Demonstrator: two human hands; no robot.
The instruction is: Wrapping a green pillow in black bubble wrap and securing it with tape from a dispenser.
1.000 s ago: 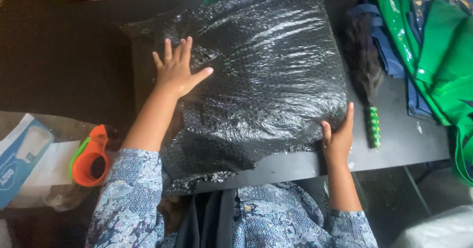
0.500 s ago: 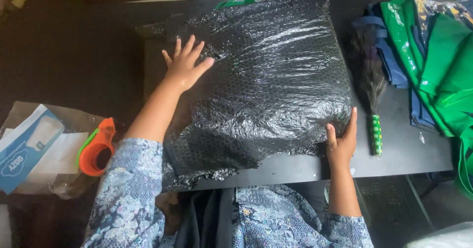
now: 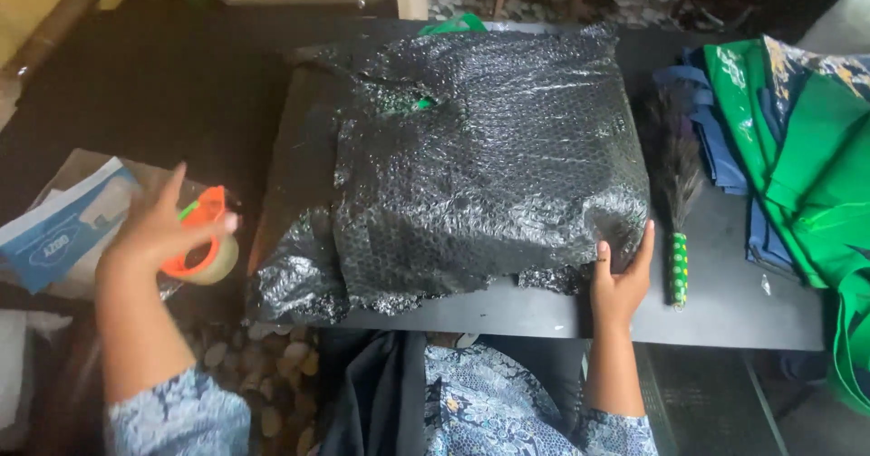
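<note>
While my right hand [image 3: 620, 279] presses flat against the near right corner of the black bubble-wrapped parcel [image 3: 489, 161], fingers spread open and thumb along its edge, nothing is clasped in it; it only steadies the bundle at the front edge of the dark table [image 3: 725, 306]. My left hand [image 3: 159, 229] is off to the side, beyond the table's left end, with its fingers closed around an orange tape dispenser [image 3: 201, 243] that carries a roll of pale tape; the hand is blurred, but the thumb and fingers clearly wrap the dispenser. Just beyond that hand lies a blue and white carton [image 3: 63, 225] on a sheet of brown paper. The parcel itself covers most of the table, its loose wrap crumpled and hanging over the near left corner, and a small tear near its far left shows a bit of green inside. Just beside the parcel on the right lies a feather duster [image 3: 675, 184] with a green and yellow handle pointing toward me. Farther right lie folded blue cloths [image 3: 716, 139] and shiny green bags [image 3: 807, 139].
</note>
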